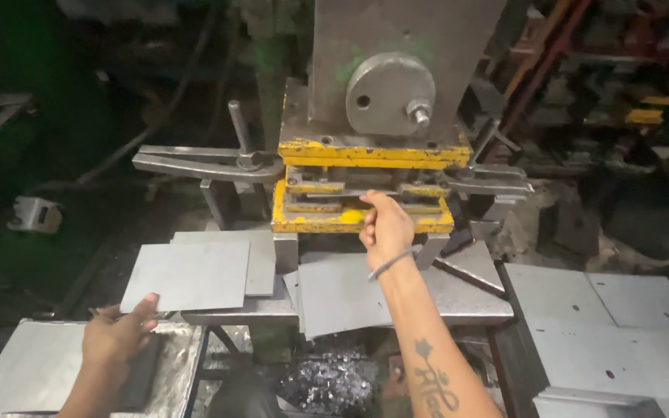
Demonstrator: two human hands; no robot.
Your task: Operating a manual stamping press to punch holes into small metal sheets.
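A press machine with a yellow die block [365, 197] stands ahead of me. My right hand [385, 227] reaches into the die's front opening, fingers closed on something I cannot make out. A thin bracelet circles that wrist. My left hand [121, 333] rests at the near corner of a grey metal sheet [187, 275] that lies on the press table, thumb on the sheet's edge. Another grey sheet [342, 294] lies below my right forearm.
Stacks of grey sheets [605, 325] sit to the right, and a metal tray [32, 364] at the lower left. A clamp lever [203, 162] juts left of the die. Shiny metal scrap [327, 383] lies below the table. Racks stand at the back right.
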